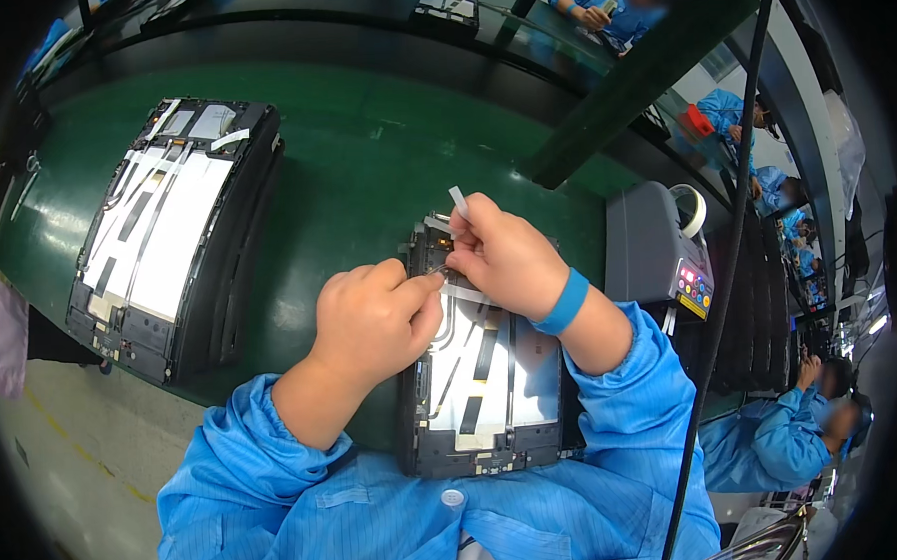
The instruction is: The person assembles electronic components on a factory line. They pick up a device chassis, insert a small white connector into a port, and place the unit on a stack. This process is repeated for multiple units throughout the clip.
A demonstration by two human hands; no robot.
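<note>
In front of me lies a black-framed electronic panel (473, 384) with a white inner sheet, thin cables and black strips. My left hand (375, 308) is closed at its upper part, thumb and forefinger pinched together; what they hold, if anything, is too small to make out. Just beside it, my right hand (507, 252) is closed on a short white tape strip (457, 202), which sticks up past the fingers. Another white tape strip (466, 295) lies across the panel below the hands. A blue band circles my right wrist.
On the green table (343, 154), a stack of similar panels (161, 232) stands at the left. To the right is a grey tape dispenser (652, 241) with lit buttons and a tape roll. A dark post (640, 76) and a black cable (733, 258) cross the right side; co-workers sit beyond.
</note>
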